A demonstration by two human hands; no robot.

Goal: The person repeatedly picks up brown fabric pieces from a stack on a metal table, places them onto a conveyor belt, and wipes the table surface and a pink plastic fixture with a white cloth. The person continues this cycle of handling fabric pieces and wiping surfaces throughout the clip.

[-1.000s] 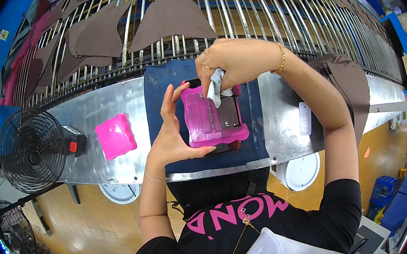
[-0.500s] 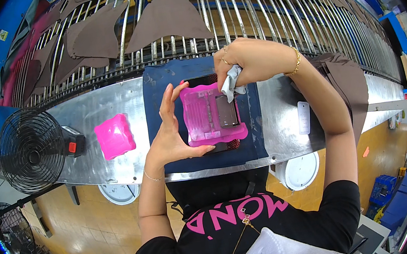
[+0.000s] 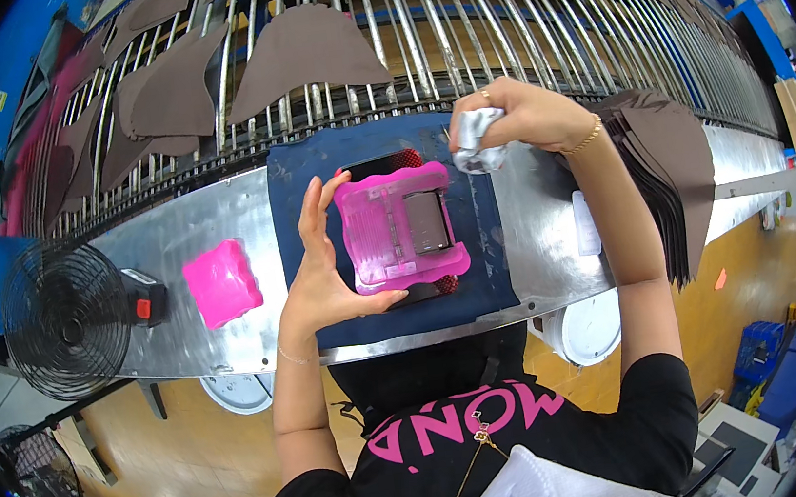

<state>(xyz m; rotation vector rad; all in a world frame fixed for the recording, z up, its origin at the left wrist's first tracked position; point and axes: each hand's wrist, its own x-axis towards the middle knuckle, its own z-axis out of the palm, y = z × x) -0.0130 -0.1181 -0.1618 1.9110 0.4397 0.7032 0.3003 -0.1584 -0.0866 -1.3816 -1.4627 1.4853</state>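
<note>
My left hand (image 3: 320, 272) grips a pink plastic case (image 3: 368, 242) with a wavy rim, thumb at its near edge and fingers along its left and far side. A dark rectangular insert (image 3: 427, 222) sits in the right part of the case. Beneath the case, a dark flat piece with red dotted edges (image 3: 406, 159) shows at the far and near ends; the rest is hidden. My right hand (image 3: 523, 118) is closed around a crumpled whitish cloth (image 3: 478, 141), held up beyond the case's far right corner and apart from it.
A dark blue mat (image 3: 485, 278) lies on the metal table (image 3: 535, 203). To the left are a pink wavy-edged lid (image 3: 222, 283) and a black fan (image 3: 68, 320). Brown cut pieces (image 3: 669, 168) are stacked at right beside a white object (image 3: 586, 222). Beyond runs a metal-bar rack (image 3: 412, 26) carrying brown pieces.
My right hand has lifted the cloth off the case's far right corner, moving right. The dark insert now shows more fully. My left hand keeps its grip on the case.
</note>
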